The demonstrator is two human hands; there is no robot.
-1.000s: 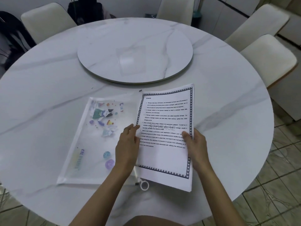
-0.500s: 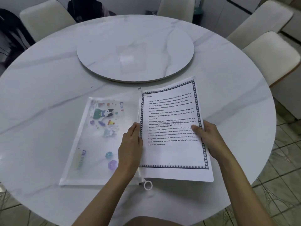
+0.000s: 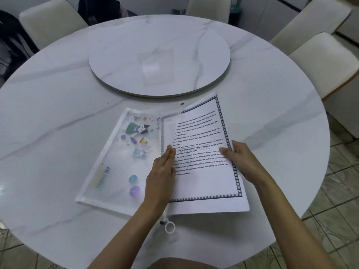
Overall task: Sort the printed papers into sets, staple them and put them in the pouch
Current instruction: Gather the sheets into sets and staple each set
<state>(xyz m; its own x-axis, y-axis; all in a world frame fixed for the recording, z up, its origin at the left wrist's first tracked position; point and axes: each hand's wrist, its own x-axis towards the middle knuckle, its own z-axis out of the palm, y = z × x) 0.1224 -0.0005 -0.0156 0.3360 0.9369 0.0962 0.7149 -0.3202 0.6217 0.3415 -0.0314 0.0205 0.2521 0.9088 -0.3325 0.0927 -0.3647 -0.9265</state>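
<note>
- Furthest left, the clear cartoon-printed pouch (image 3: 116,162) lies flat toward the table's (image 3: 58,113) near edge, its ring pull (image 3: 170,227) at the near corner.
- Next, the left hand (image 3: 161,175): its grip is flat, fingers straight and pressed together, resting on the pouch's open side where the printed papers (image 3: 206,171) enter.
- These printed papers lie right of the pouch, their left edge hazy under its flap.
- Last, the right hand (image 3: 244,162): its grip pinches the papers' right edge, thumb on top.

The white bordered printed papers (image 3: 206,181) have their left edge veiled behind the translucent cartoon-printed zip pouch (image 3: 116,152); their small text is too blurred to read.
</note>
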